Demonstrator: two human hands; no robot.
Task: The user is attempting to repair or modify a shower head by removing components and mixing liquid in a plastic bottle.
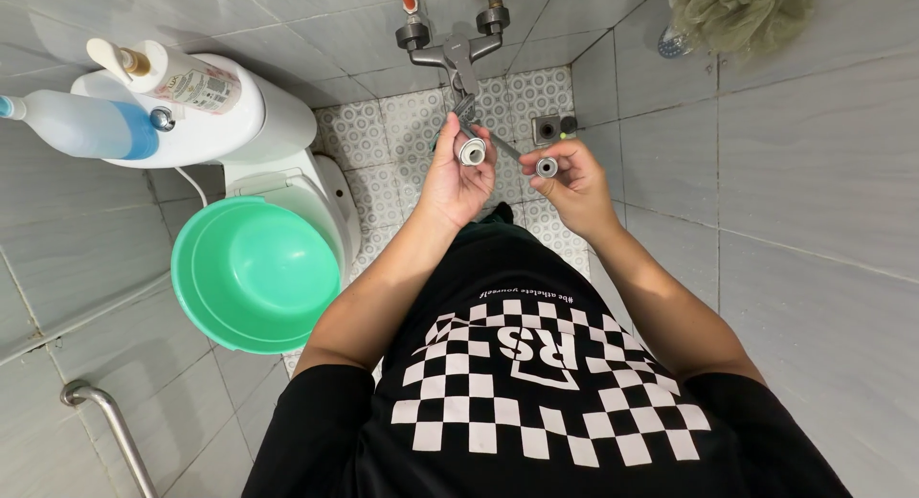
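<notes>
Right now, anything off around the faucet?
Yes. The hose under the wall faucet is detached: the left hand holds one loose fitting, the right hand holds the hose's end nut. No spill or damage visible.

Small white roll of thread-seal tape [471, 152], round w/ dark centre hole, face-up, pinched in left-hand fingers below wall tap. Silver metal hose-end nut [547, 167], round, open end facing up, gripped in right-hand fingertips; grey flexible hose [498, 142] runs diagonally from it.
</notes>
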